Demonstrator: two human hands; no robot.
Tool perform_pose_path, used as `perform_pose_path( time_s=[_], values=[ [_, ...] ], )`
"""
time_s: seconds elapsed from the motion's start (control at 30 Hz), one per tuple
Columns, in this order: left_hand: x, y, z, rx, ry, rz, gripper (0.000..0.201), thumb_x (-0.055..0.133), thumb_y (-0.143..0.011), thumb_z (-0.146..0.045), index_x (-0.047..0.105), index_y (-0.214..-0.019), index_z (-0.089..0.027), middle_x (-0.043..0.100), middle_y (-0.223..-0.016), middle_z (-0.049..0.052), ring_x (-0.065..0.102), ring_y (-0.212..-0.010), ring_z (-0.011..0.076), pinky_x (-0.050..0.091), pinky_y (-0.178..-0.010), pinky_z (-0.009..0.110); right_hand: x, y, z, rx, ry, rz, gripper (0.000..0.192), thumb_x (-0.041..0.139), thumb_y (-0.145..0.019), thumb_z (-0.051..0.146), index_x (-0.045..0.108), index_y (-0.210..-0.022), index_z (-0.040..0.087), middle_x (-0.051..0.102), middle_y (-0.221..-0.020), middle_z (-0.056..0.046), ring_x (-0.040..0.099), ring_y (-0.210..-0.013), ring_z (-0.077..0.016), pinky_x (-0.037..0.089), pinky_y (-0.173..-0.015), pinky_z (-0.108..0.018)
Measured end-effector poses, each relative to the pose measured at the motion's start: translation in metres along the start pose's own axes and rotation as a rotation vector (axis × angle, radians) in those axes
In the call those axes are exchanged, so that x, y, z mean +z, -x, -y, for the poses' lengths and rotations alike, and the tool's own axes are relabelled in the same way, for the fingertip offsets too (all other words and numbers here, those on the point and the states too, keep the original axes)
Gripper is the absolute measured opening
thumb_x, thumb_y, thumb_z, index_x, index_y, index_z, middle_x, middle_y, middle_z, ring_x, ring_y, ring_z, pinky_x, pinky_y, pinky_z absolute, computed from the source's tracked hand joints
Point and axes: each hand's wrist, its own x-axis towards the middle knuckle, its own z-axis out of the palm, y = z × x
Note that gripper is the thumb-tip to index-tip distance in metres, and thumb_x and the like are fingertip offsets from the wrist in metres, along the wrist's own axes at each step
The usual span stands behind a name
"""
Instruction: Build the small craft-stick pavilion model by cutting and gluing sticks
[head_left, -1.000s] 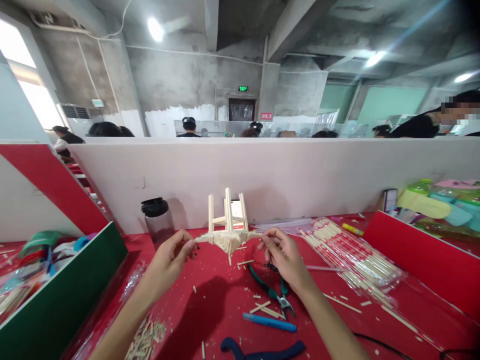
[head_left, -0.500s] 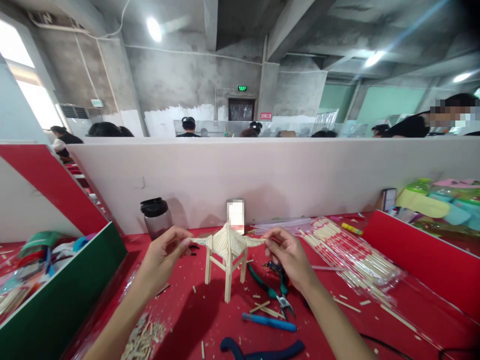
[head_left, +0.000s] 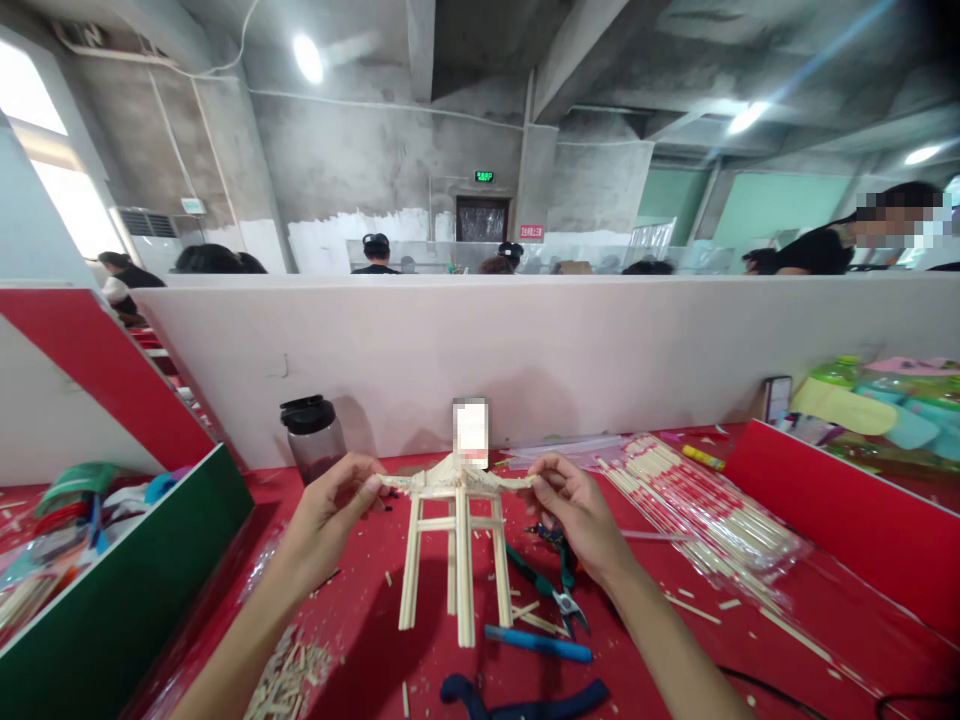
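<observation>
Flipped upright, one four-legged stick model [head_left: 456, 545] hangs between two hands.

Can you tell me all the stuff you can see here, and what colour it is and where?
stick pavilion model: one, pale wood, held above the table's middle, legs pointing down
table: one, red, across the bottom
bottle: one, clear with black lid, left of the model by the partition
partition: one, white, behind the table
pliers: one, green handles, right of the model
blue pen: one, blue, in front of the pliers
bundle of sticks: one, pale, in clear wrap on the right
stick scraps: a pile, pale, bottom left
left hand: pinches the roof's left tip
right hand: pinches the roof's right tip
</observation>
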Motion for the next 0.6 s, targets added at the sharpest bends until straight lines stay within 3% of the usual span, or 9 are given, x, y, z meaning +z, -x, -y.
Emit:
perform_pose_path(
  time_s=[0.17, 0.4, 0.6],
  values=[
    [0.0001, 0.0009, -0.0011, -0.034, -0.007, 0.029, 0.029, 0.055, -0.096, -0.047, 0.059, -0.084, -0.021, 0.060, -0.072, -0.001, 0.056, -0.069, 0.0166, 0.044, -0.066, 0.026, 0.0047, 0.0042, 0.0050, 0.027, -0.087, -0.014, 0.040, 0.083, -0.075, 0.051, 0.057, -0.089, 0.023, 0.066, -0.069, 0.001, 0.057, -0.054, -0.0127, 0.034, -0.044, -0.020],
    [0.0001, 0.0009, 0.0007, -0.032, 0.002, 0.053, 0.031, 0.052, -0.097, -0.045, 0.058, -0.078, -0.021, 0.058, -0.072, -0.001, 0.053, -0.070, 0.0168, 0.042, -0.068, 0.026, 0.0093, 0.0036, 0.0033, 0.020, -0.130, -0.051, 0.041, 0.082, -0.076, 0.053, 0.055, -0.084, 0.023, 0.060, -0.065, 0.004, 0.047, -0.048, -0.0089, 0.031, -0.041, -0.018],
    [-0.0016, 0.0009, -0.0007, -0.016, -0.028, 0.052, 0.034, 0.051, -0.098, -0.045, 0.057, -0.075, -0.021, 0.057, -0.072, -0.002, 0.051, -0.069, 0.0163, 0.040, -0.068, 0.026, 0.0102, 0.0038, 0.0034, -0.054, -0.010, -0.029, 0.038, 0.074, -0.084, 0.056, 0.056, -0.083, 0.022, 0.056, -0.064, 0.004, 0.048, -0.050, -0.0093, 0.033, -0.041, -0.019]
  ],
)
